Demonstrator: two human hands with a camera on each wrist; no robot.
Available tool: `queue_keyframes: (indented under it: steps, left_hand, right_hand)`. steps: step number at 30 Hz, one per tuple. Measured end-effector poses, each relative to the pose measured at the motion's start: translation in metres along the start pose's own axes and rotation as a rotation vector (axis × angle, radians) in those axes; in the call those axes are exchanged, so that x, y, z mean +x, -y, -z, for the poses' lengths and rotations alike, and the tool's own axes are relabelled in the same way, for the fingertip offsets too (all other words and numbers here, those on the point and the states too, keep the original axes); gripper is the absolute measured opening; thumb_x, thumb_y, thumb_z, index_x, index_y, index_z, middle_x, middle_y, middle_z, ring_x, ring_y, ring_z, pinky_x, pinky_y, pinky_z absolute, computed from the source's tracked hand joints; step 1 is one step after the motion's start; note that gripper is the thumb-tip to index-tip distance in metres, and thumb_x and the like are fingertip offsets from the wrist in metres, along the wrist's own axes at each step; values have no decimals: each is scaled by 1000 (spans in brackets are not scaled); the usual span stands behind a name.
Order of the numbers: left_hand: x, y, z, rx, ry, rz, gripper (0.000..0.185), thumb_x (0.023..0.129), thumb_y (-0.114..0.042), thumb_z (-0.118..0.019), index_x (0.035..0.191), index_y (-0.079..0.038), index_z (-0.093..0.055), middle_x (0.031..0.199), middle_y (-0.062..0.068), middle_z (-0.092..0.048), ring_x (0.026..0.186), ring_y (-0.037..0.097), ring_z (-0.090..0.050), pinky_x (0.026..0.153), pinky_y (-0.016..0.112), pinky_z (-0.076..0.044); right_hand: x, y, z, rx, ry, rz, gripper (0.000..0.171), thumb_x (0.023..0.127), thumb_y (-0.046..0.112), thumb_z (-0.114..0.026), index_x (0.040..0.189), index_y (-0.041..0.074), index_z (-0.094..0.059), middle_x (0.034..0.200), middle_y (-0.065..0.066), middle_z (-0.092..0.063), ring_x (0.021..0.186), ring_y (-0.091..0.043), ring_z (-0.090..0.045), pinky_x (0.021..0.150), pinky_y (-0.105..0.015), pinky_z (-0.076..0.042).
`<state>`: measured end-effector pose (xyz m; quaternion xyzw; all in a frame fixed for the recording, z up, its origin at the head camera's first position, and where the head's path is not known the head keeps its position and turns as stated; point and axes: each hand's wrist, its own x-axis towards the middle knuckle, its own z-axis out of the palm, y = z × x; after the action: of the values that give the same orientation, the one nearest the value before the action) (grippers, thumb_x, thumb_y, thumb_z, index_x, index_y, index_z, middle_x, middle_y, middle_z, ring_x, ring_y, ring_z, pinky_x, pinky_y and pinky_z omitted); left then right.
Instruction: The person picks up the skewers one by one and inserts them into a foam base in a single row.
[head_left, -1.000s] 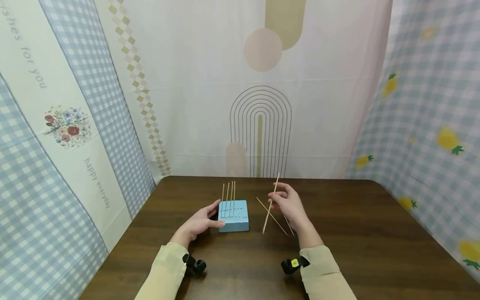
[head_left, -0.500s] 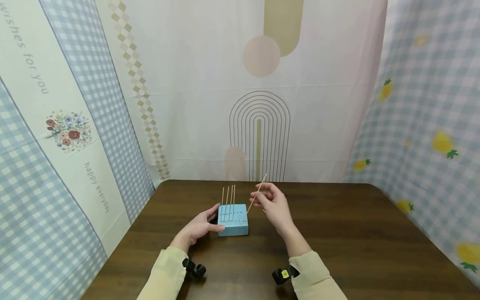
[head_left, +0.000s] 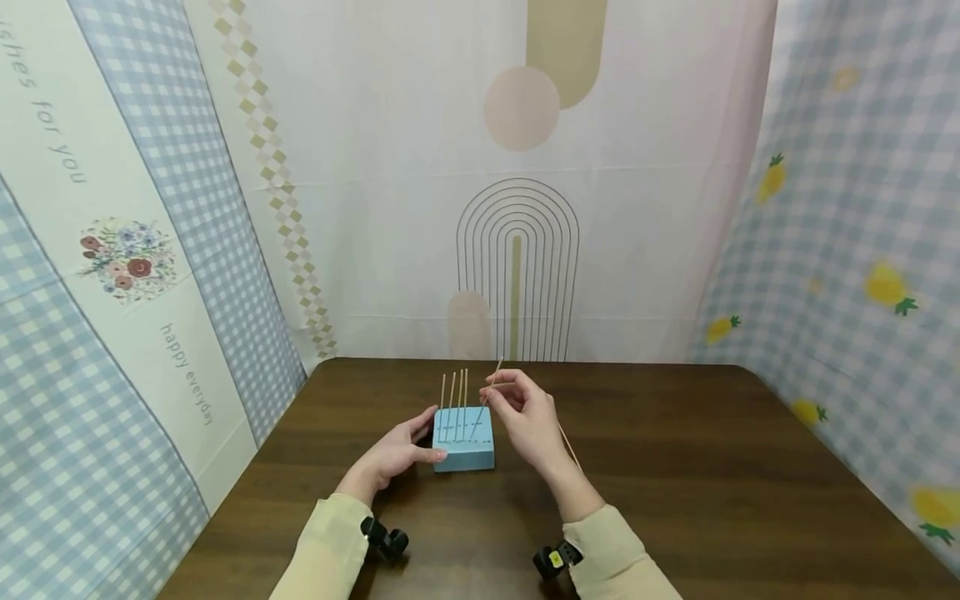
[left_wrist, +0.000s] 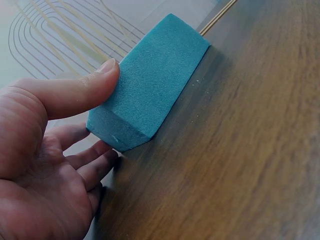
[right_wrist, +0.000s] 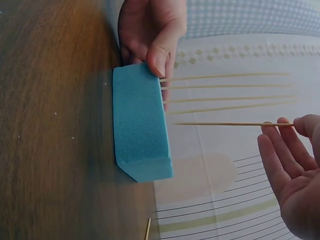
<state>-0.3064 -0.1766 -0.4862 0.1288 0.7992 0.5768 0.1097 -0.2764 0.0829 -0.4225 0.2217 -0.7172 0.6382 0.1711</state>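
Note:
A light-blue foam block with rows of small holes on top sits on the table. Several thin wooden skewers stand upright in its left part. My left hand grips the block's left side, thumb on the front face and fingers round the back. Between thumb and fingertips, my right hand pinches another skewer. It leans slightly in the head view, its lower tip close over the block's top, just right of the standing ones.
On the brown wooden table, a loose skewer lies partly behind the right wrist. Tiny pale crumbs dot the wood in front of the block. A patterned cloth hangs behind the table, with checked cloths at both sides.
My right hand has moved left with its skewer, from above the loose skewers to over the block, and the skewer has become more upright. The left hand keeps its grip on the block.

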Motion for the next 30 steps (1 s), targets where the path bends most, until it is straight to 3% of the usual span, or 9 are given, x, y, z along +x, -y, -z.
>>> queue_keyframes:
  steps: [5,21,30]
  left_hand:
    - [2,0,-1,0,0,-8,98,90,-14,-86,169,-4,-29,171,23,-30,160,39,-24,127,60,-19]
    - [0,1,3,17,4,4,98,91,-17,-86,169,-6,-29,171,24,-31,160,39,-25,126,61,-19]
    - [0,-2,2,29,6,16,99,90,-20,-87,170,-7,-29,171,23,-31,160,40,-24,126,63,-17]
  right_hand:
    - [-1,-1,-3,-28,9,16,14,103,7,-72,116,13,-73,104,-5,-81,98,-27,-78,85,-29,-61]
    - [3,-5,-10,-136,33,18,13,104,13,-72,116,16,-74,104,-2,-81,95,-16,-77,83,-30,-61]
    - [9,-11,-12,-159,24,14,13,103,12,-74,115,14,-75,101,-5,-80,91,-20,-77,81,-30,-61]
